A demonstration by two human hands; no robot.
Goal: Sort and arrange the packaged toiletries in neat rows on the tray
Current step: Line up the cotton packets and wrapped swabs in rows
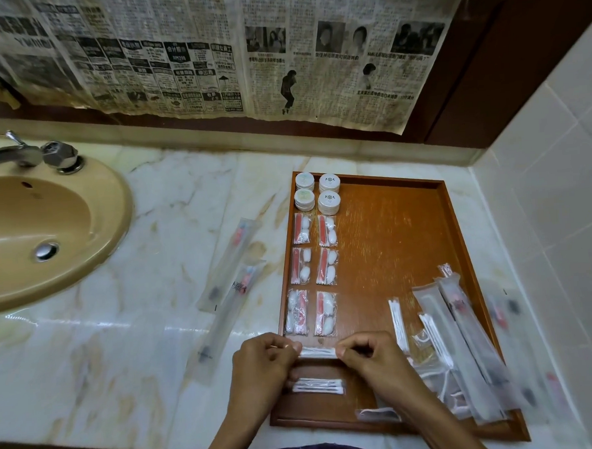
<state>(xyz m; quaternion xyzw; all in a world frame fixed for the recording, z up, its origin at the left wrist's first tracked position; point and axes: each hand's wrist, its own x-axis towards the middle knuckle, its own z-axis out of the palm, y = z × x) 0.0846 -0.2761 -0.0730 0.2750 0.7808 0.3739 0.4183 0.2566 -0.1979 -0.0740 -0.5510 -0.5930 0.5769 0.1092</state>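
Note:
A wooden tray [390, 226] lies on the marble counter. At its far left corner stand round white soap packs [329, 202] in two columns. Below them run two columns of clear cotton-swab kits [326, 267] with red strips. Over the tray's near left part, my left hand [264, 366] and my right hand [373, 357] pinch the two ends of a small white cotton-bud packet [317, 352]. A second such packet [318, 385] lies just below it on the tray. A loose heap of long toothbrush packets [465, 346] and small packets covers the tray's right near corner.
Two long toothbrush packets [229, 286] lie on the counter [156, 334] left of the tray. A beige sink [44, 230] with a metal tap [27, 154] sits at far left. Newspaper covers the wall behind; a tiled wall [561, 210] rises on the right.

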